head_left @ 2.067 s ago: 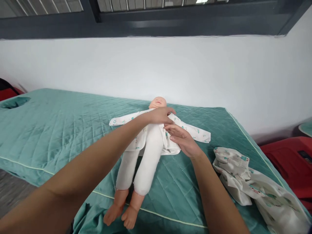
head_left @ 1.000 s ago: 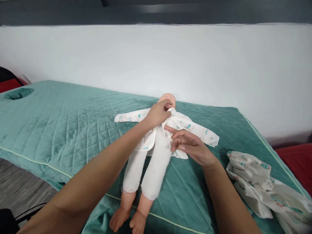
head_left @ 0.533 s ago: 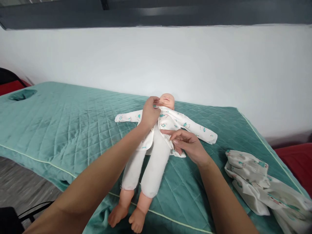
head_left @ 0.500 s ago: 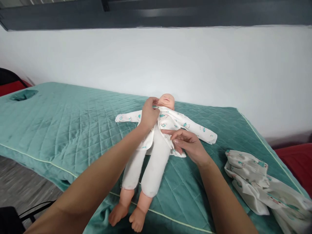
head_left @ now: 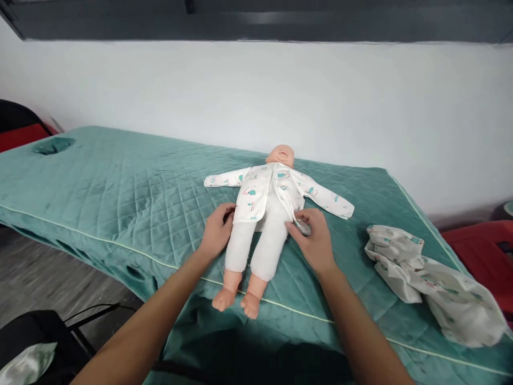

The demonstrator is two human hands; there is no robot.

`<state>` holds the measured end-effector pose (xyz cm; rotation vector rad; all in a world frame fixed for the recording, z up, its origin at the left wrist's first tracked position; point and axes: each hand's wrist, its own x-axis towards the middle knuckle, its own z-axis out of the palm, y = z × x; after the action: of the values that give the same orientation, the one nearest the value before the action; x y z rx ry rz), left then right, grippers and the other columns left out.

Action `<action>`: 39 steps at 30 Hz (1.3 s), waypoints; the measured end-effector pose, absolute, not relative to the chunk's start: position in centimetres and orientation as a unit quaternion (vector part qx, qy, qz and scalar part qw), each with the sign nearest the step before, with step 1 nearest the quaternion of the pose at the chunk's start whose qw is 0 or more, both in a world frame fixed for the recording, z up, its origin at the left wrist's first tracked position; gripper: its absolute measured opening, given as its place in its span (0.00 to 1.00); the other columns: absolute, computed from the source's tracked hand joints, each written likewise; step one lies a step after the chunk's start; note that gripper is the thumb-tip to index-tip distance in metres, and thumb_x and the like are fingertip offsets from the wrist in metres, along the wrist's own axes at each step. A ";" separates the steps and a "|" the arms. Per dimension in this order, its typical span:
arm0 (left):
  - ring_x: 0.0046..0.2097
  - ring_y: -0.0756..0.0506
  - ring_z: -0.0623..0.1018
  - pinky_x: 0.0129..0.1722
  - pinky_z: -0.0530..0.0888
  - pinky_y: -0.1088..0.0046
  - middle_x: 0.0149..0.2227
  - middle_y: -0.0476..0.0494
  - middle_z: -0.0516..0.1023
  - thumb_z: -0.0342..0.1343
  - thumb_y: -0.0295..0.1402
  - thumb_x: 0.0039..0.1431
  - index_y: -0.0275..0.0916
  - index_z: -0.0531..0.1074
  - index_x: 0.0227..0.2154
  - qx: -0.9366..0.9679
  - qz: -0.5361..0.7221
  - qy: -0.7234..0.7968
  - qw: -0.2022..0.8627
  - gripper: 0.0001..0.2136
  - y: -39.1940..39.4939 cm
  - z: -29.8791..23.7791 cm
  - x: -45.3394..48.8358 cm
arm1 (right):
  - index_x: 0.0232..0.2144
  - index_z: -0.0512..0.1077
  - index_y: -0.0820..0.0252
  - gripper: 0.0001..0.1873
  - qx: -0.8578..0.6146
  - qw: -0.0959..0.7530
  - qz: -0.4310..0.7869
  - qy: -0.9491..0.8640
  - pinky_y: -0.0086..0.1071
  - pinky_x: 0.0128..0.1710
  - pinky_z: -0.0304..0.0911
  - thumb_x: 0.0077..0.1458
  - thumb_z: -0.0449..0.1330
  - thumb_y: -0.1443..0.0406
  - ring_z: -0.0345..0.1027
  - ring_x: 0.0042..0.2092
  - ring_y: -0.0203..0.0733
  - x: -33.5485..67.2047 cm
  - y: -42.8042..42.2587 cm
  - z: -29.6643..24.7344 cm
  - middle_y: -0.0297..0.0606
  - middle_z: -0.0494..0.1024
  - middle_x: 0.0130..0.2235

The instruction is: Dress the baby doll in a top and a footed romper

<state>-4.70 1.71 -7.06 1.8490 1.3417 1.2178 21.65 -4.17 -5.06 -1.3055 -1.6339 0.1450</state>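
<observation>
A baby doll [head_left: 261, 239] lies on its back on the teal quilted bed [head_left: 120, 192], head toward the wall, bare feet at the near edge. It wears a white shirt with teal prints [head_left: 256, 188], sleeves spread out to both sides, the front flaps lying partly over the chest. My left hand [head_left: 215, 231] is curled at the lower corner of the left flap, beside the doll's hip. My right hand [head_left: 315, 239] pinches the lower hem of the right flap. The doll's white cloth legs are uncovered.
A crumpled printed garment [head_left: 425, 280] lies on the bed at the right. A face hole [head_left: 52, 145] opens in the bed's far left end. Red furniture [head_left: 483, 251] stands at right. A dark chair with a pale cloth [head_left: 24, 363] is at lower left.
Both hands have come down from the doll's neck and chest to the shirt's lower hem. The flaps now lie closer over the chest. The view has pulled back.
</observation>
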 end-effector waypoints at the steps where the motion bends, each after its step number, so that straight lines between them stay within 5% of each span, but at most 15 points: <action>1: 0.48 0.41 0.79 0.53 0.73 0.59 0.47 0.41 0.81 0.51 0.31 0.63 0.41 0.74 0.46 0.699 0.438 0.498 0.268 0.12 1.4 -7.2 -5.0 | 0.40 0.71 0.55 0.11 -0.550 0.485 0.027 -0.679 0.42 0.46 0.63 0.59 0.65 0.58 0.67 0.43 0.47 21.3 -4.5 -5.1 0.38 0.75 0.40; 12: 0.55 0.36 0.77 0.57 0.70 0.52 0.55 0.38 0.79 0.53 0.28 0.60 0.40 0.69 0.58 0.761 0.370 0.478 0.236 0.22 1.4 -6.8 -5.0 | 0.39 0.71 0.57 0.10 -0.673 0.306 -0.181 -0.649 0.40 0.44 0.60 0.67 0.52 0.60 0.67 0.45 0.51 17.1 -3.1 -1.7 0.46 0.75 0.41; 16: 0.57 0.36 0.76 0.57 0.70 0.54 0.60 0.38 0.75 0.52 0.28 0.60 0.41 0.62 0.65 0.784 0.357 0.446 0.241 0.28 1.2 -6.8 -5.1 | 0.35 0.71 0.58 0.10 -0.709 0.253 -0.173 -0.635 0.40 0.40 0.57 0.65 0.51 0.63 0.66 0.43 0.51 16.8 -2.2 0.1 0.47 0.76 0.39; 23: 0.58 0.35 0.76 0.56 0.69 0.55 0.61 0.37 0.74 0.55 0.31 0.59 0.41 0.56 0.69 0.822 0.338 0.406 0.215 0.34 1.2 -7.2 -5.0 | 0.24 0.68 0.56 0.07 -0.723 0.368 0.087 -0.578 0.34 0.32 0.56 0.53 0.59 0.64 0.63 0.30 0.39 16.3 -1.5 6.2 0.34 0.74 0.26; 29: 0.56 0.36 0.76 0.57 0.70 0.55 0.58 0.35 0.76 0.52 0.35 0.64 0.39 0.61 0.66 0.809 0.368 0.416 0.194 0.28 1.5 -8.4 -5.1 | 0.24 0.70 0.56 0.08 -0.658 0.376 0.202 -0.620 0.33 0.30 0.58 0.55 0.59 0.62 0.66 0.28 0.37 14.5 -1.5 6.7 0.33 0.75 0.25; 35: 0.56 0.37 0.75 0.58 0.70 0.56 0.56 0.34 0.76 0.49 0.33 0.65 0.37 0.64 0.63 0.797 0.391 0.420 0.190 0.23 1.7 -8.6 -5.0 | 0.36 0.71 0.56 0.06 -0.650 0.501 0.117 -0.559 0.37 0.41 0.66 0.55 0.57 0.64 0.71 0.41 0.42 18.3 -6.5 1.7 0.37 0.77 0.39; 39: 0.53 0.36 0.75 0.55 0.71 0.55 0.51 0.35 0.78 0.51 0.35 0.64 0.37 0.68 0.57 0.785 0.390 0.445 0.183 0.19 1.6 -8.3 -4.8 | 0.53 0.66 0.55 0.26 -0.648 0.496 0.114 -0.566 0.41 0.47 0.68 0.49 0.60 0.65 0.67 0.54 0.49 20.4 -9.6 -3.5 0.44 0.71 0.54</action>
<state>-4.77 1.61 -8.32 2.2152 1.2543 1.0999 20.35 -9.59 -3.48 -1.5712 -1.3723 0.2761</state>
